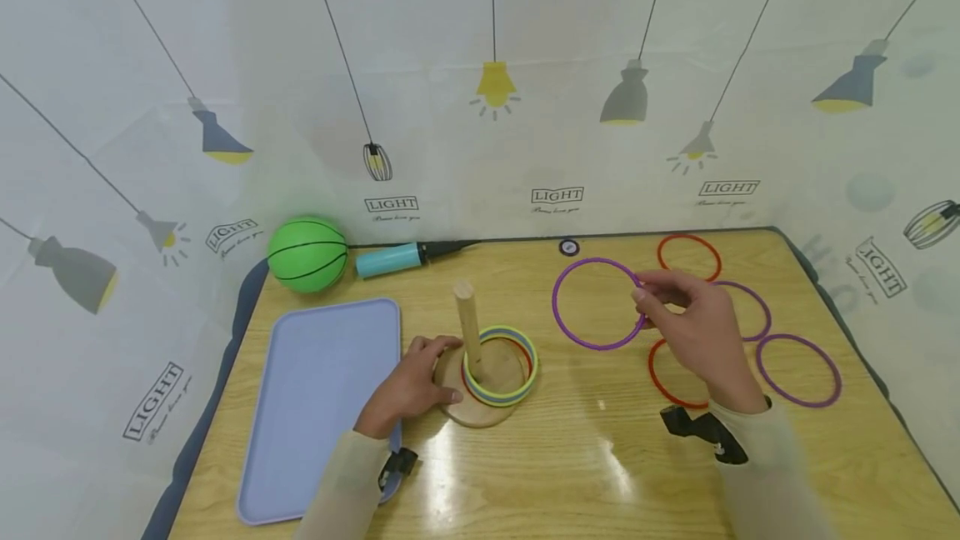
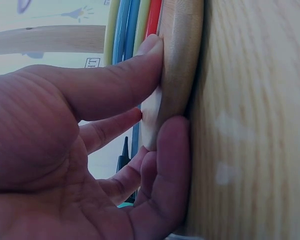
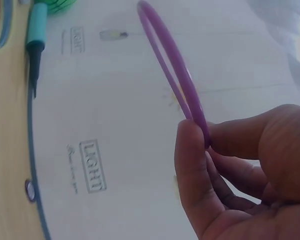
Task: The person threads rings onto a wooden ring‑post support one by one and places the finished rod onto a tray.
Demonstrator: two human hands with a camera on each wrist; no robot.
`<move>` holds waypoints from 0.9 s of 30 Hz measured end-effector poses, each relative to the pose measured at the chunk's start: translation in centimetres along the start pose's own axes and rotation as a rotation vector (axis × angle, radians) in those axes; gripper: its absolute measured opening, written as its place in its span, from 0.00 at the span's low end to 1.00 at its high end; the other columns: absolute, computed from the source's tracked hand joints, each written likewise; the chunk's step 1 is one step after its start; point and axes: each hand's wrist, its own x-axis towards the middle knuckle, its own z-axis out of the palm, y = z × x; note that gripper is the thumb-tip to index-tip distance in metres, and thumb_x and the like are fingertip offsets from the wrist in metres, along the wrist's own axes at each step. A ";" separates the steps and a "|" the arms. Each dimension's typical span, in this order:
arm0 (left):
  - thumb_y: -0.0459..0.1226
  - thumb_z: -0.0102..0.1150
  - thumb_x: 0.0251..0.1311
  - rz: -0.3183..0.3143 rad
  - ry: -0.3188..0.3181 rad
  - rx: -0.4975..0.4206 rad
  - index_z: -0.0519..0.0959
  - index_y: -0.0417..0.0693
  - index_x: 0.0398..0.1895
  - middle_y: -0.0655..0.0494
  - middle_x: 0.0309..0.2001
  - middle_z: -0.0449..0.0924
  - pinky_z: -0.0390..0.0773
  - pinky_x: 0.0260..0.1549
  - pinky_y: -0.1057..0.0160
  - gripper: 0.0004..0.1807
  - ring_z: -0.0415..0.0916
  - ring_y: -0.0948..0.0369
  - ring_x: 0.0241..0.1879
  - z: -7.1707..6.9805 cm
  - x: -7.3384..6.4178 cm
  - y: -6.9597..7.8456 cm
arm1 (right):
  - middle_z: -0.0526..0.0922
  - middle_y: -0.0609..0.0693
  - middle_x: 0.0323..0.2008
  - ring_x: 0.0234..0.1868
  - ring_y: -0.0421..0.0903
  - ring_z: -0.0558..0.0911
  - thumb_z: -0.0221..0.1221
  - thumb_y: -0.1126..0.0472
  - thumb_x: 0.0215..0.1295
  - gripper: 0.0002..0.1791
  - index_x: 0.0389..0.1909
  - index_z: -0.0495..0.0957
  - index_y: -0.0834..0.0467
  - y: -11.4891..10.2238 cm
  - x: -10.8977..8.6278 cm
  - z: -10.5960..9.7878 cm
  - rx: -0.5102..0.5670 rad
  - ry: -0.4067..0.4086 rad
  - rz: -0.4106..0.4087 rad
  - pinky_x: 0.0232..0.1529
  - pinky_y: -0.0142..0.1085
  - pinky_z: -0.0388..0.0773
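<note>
The left forearm (image 1: 342, 482) and right forearm (image 1: 772, 482), in pale sleeves, reach forward from the bottom of the head view, well apart. The left grip (image 1: 408, 377) sits low, angled inward, its fingers bent and its thumb stretched out apart from them; the left wrist view shows the palm side. The right grip (image 1: 693, 323) is turned leftward, thumb and fingertips meeting in a light pinch, the remaining fingers bent behind.
</note>
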 end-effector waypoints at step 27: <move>0.37 0.81 0.55 0.015 -0.004 0.003 0.73 0.52 0.74 0.42 0.58 0.71 0.75 0.58 0.42 0.42 0.72 0.49 0.54 -0.1 -0.2 0.0 | 0.87 0.62 0.35 0.30 0.41 0.88 0.67 0.69 0.70 0.11 0.51 0.85 0.66 -8.7 1.4 8.7 0.339 -0.193 -0.133 0.33 0.41 0.88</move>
